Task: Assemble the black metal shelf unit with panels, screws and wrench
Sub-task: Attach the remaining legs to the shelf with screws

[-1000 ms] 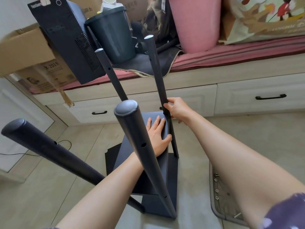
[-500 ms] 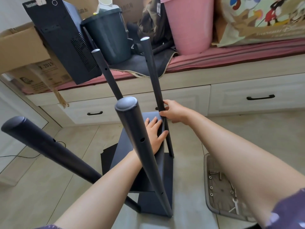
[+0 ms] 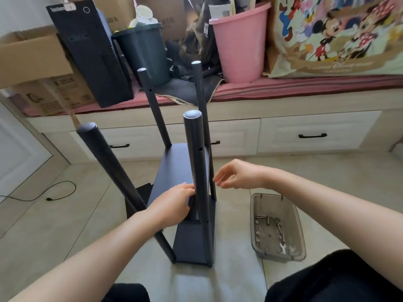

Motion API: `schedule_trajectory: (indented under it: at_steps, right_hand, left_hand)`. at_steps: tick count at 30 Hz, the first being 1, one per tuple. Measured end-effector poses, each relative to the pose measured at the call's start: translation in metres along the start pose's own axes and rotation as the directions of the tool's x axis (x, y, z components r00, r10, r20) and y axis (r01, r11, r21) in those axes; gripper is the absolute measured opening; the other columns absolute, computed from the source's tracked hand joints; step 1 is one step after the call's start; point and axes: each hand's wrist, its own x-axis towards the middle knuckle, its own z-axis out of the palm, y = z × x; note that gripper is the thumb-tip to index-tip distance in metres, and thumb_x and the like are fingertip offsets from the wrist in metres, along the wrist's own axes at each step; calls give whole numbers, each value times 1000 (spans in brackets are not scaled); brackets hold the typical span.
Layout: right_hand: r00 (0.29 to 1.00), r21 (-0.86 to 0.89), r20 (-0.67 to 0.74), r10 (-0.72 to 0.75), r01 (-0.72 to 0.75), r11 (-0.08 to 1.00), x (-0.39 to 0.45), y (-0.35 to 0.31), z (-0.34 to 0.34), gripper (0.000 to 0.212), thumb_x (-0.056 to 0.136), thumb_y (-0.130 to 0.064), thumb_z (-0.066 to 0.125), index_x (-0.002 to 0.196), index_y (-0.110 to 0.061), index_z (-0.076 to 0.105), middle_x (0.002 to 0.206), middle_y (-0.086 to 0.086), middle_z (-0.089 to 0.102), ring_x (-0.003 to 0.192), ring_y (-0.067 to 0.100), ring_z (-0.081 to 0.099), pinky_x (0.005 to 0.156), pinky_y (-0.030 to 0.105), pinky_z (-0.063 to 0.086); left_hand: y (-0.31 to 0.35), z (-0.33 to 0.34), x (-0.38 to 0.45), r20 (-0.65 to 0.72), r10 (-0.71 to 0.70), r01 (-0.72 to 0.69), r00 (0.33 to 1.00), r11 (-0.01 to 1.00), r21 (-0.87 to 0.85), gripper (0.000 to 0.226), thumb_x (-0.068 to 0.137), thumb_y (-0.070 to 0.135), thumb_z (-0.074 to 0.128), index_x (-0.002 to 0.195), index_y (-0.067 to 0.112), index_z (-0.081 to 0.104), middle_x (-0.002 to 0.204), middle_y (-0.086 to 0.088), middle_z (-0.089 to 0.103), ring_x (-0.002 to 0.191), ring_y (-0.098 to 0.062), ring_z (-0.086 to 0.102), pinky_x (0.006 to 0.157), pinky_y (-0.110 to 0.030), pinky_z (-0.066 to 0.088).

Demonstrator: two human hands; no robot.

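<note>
My black shelf unit [image 3: 185,171] stands on the tiled floor at the centre of the frame, four round posts rising from its panels, the nearest post [image 3: 197,171] showing screw holes. My left hand [image 3: 174,205] rests at the near edge of the upper panel [image 3: 174,168], its fingers [image 3: 187,188] curled round that edge just beside the nearest post. My right hand [image 3: 234,174] hangs in the air just right of the posts, its fingers loosely bent, apart from one another and holding nothing. At lower right a clear plastic tray [image 3: 298,236] sits on the floor with screws [image 3: 267,220], washers and a small wrench [image 3: 282,248] inside. Along the top of the frame a bench with a pink cushion carries a black computer tower [image 3: 89,53], a dark bin [image 3: 141,49], a pink bucket [image 3: 239,42] and a cartoon-printed bag [image 3: 340,33] whose lettering reads "Disney"; the rest of that line is too blurred to read. At upper left a cardboard box [image 3: 56,92] bears a label ending "-2019"
</note>
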Motion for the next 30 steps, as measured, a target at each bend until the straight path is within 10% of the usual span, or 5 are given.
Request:
schedule_trajectory:
  at_steps: [4, 9, 30]
  right_hand:
    - [992, 8, 101, -74, 74, 997, -32, -17, 24, 40, 89, -11, 68, 126, -22, 60, 116, -2, 67, 100, 10, 67, 90, 27, 55]
    - [981, 19, -81, -179, 181, 983, -45, -36, 48, 23, 89, -27, 69, 112, -27, 65, 106, -9, 69, 80, -11, 62, 80, 21, 52]
    - [961, 74, -277, -15, 37, 997, -41, 17, 40, 24, 93, -29, 66, 116, -21, 65, 101, -5, 69, 91, 9, 66, 78, 22, 54]
  left_hand:
    - [3, 6, -22, 212, 55, -86, 976, 986, 141, 80, 83, 14, 60, 149, 48, 30, 153, 22, 22, 133, -19, 34, 108, -44, 43]
    - [0, 35, -33, 105, -14, 15, 994, 1000, -6, 85, 92, 54, 64, 158, 48, 12, 166, 23, -7, 154, -13, -17, 124, -49, -8]
    - [9, 72, -1, -336, -54, 33, 940, 997, -68, 58, 95, 58, 49, 150, 48, 38, 163, 17, 27, 156, -14, 7, 123, -46, -1]
